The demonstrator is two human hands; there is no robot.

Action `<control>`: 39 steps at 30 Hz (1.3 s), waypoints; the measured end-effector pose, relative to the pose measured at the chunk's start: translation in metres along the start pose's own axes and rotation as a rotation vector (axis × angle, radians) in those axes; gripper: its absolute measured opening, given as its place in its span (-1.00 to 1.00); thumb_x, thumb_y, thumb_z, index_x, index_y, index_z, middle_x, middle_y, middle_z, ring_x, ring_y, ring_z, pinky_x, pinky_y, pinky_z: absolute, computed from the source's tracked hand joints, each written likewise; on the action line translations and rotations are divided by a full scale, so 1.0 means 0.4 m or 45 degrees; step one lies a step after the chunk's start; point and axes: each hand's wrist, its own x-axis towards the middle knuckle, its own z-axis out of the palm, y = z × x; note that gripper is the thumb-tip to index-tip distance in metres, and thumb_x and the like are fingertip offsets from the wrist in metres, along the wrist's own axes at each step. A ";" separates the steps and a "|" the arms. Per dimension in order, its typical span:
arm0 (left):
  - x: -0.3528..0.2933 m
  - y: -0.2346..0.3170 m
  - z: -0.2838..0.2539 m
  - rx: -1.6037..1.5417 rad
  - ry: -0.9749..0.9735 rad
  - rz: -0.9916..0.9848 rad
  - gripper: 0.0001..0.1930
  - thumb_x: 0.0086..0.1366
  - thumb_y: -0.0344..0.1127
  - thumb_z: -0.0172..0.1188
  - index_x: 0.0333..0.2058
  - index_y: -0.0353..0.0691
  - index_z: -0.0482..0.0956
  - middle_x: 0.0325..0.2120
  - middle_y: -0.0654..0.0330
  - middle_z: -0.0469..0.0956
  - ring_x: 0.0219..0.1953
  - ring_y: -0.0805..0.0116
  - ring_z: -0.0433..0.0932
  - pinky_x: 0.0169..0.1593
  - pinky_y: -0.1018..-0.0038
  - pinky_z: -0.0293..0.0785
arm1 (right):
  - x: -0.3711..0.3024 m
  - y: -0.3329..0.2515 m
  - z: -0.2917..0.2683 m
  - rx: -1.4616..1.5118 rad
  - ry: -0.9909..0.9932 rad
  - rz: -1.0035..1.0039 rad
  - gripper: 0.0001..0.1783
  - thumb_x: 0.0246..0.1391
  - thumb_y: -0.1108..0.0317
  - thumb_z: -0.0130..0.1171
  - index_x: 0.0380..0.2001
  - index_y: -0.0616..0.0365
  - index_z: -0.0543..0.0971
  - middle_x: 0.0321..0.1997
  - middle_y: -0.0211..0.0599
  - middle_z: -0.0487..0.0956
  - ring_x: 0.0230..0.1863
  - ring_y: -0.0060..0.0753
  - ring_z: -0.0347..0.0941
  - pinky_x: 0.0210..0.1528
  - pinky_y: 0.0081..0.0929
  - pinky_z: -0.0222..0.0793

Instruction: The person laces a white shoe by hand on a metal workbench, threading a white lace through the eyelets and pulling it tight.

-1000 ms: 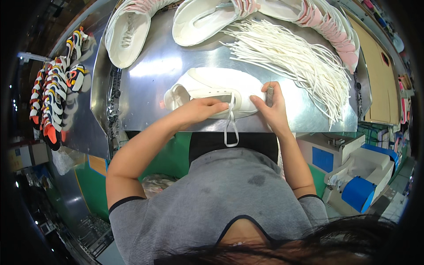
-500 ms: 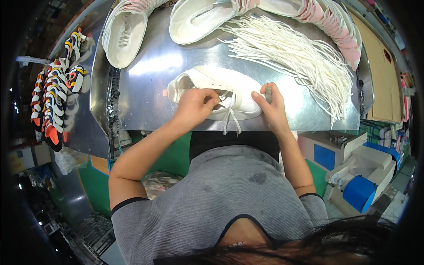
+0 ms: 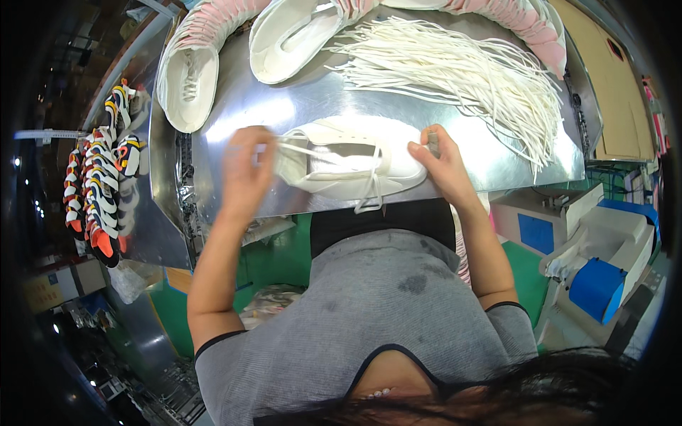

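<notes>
A white shoe upper (image 3: pixel 405 135) lies on its side on the metal tabletop, toe to the right and opening facing me. A white shoelace (image 3: pixel 307 148) runs taut out of its opening to my left hand (image 3: pixel 247 170), closed on it and blurred by motion, left of the heel. The lace's other end (image 3: pixel 371 186) hangs loose near the toe, over the near side. My right hand (image 3: pixel 444 160) rests beside the toe, its fingers closed round a small grey stub-shaped piece (image 3: pixel 432 144); most of that piece is hidden in the grip.
A heap of loose white laces (image 3: pixel 462 82) lies across the far right. Nested rows of white and pink shoe uppers (image 3: pixel 188 92) line the far edge. Colourful uppers (image 3: pixel 99 177) stand on a metal surface at left. A grey-and-blue machine (image 3: pixel 593 248) stands at lower right.
My left hand has moved from the shoe's opening out to the left, drawing the lace along. My right hand stays by the toe. The whole view has shifted slightly.
</notes>
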 end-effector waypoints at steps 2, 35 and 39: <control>-0.006 -0.092 -0.099 0.176 0.187 -0.169 -0.90 0.22 -0.48 0.24 -0.27 -0.30 0.58 -0.26 0.06 0.57 -0.18 0.14 0.55 -0.08 0.32 0.46 | -0.012 -0.010 -0.041 0.190 0.026 0.094 -0.73 0.17 0.29 0.33 -0.35 -0.01 0.38 -0.47 -0.69 0.34 -0.48 -0.83 0.16 -0.50 -0.72 0.01; 0.032 0.179 0.104 -0.134 -0.358 0.091 -0.88 0.26 -0.44 0.27 -0.22 -0.27 0.62 -0.23 0.08 0.62 -0.15 0.06 0.57 -0.06 0.30 0.45 | 0.015 -0.011 0.095 0.378 0.003 0.025 -0.86 0.28 0.38 0.15 -0.24 0.24 0.58 -0.38 -0.43 0.61 -0.56 -0.75 0.29 -0.50 -0.71 0.20; 0.021 0.185 0.120 -0.138 -0.374 0.068 -0.88 0.25 -0.45 0.27 -0.23 -0.27 0.61 -0.23 0.08 0.62 -0.16 0.07 0.58 -0.10 0.30 0.47 | -0.002 0.015 0.076 -0.071 0.155 -0.159 -0.82 0.22 0.30 0.23 -0.27 0.21 0.64 -0.47 -0.38 0.64 -0.56 -0.62 0.42 -0.49 -0.62 0.30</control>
